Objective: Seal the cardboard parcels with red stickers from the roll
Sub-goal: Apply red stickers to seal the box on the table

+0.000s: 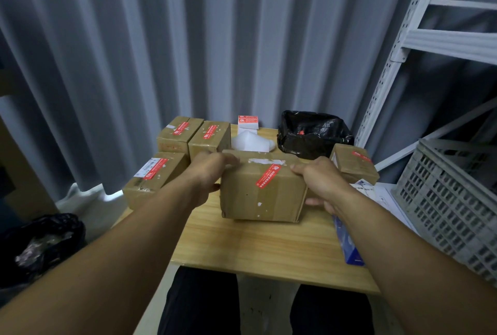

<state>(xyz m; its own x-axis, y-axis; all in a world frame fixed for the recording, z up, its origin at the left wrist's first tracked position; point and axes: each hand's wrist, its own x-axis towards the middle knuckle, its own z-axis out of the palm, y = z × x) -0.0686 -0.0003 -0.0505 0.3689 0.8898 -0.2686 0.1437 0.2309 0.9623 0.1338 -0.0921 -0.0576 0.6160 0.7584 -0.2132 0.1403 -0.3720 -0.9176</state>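
Left hand [211, 172] curls over the left end of the parcel [258, 200]; between the grips lies its red sticker [269, 176] (adhesion unclear); right hand [321, 185] clasps the right end. Risk: sliding fingers could lift the sticker's corner.

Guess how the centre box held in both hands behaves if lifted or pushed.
Probably stiff: the centre box shows flat faces and square edges under the left hand and right hand. Likely stable, unlikely to tip: it looks wider than tall. Weight cannot be told.
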